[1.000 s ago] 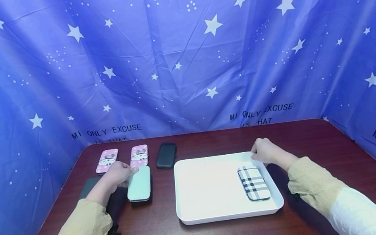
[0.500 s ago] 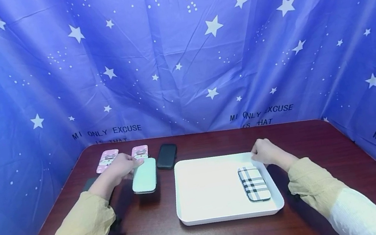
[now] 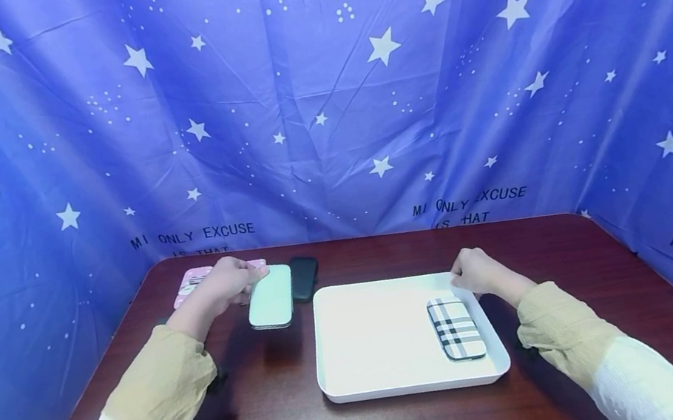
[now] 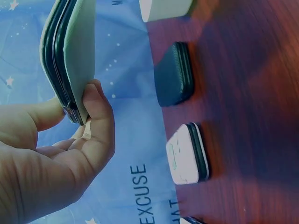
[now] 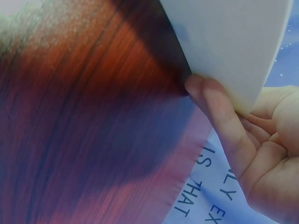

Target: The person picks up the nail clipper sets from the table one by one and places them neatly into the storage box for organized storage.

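The left hand [image 3: 225, 287] pinches one end of a mint-green zipped case [image 3: 271, 297] and holds it above the table, left of the white tray [image 3: 366, 340]. In the left wrist view, thumb and fingers of the left hand [image 4: 70, 149] grip the zip end of the case [image 4: 80, 51]. The right hand [image 3: 474, 271] grips the tray's far right corner; in the right wrist view that hand [image 5: 252, 140] has its fingers under the tray wall [image 5: 229, 42]. A plaid case [image 3: 456, 328] lies inside the tray on its right side.
A black case [image 3: 304, 279] lies behind the mint-green one, left of the tray. A pink case [image 3: 187, 282] is at the table's far left; another pink case [image 4: 183, 156] is mostly hidden by the left hand in the head view. A starry blue curtain [image 3: 316, 93] surrounds the table.
The left hand has carried the mint-green case up, away from the person and rightwards, closer to the tray and partly over the black case. The right hand, tray and plaid case have stayed put.
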The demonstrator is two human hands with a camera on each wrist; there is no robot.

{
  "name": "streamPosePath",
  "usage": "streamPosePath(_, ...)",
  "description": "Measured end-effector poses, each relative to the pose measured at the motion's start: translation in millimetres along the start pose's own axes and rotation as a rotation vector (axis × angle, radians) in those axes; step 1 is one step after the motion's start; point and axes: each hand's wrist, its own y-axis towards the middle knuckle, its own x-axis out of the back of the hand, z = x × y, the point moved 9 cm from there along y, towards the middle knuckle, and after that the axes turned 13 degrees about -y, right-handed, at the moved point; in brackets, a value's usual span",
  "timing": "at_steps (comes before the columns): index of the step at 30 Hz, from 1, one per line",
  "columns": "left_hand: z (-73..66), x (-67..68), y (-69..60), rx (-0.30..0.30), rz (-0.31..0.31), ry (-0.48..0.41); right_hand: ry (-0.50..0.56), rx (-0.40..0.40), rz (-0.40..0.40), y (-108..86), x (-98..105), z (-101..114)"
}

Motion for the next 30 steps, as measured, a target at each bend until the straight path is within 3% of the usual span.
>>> streamPosePath(20,-21.0,-39.4,1.6,-0.013,0.063,-0.053,0.000,0.035,-0.023,-0.4,1.5,1.0)
streamPosePath(30,-26.6,-56.9,3.0,-0.008,0.052,-0.065,-0.004,0.028,-0.023,-1.2,2.2,1.5)
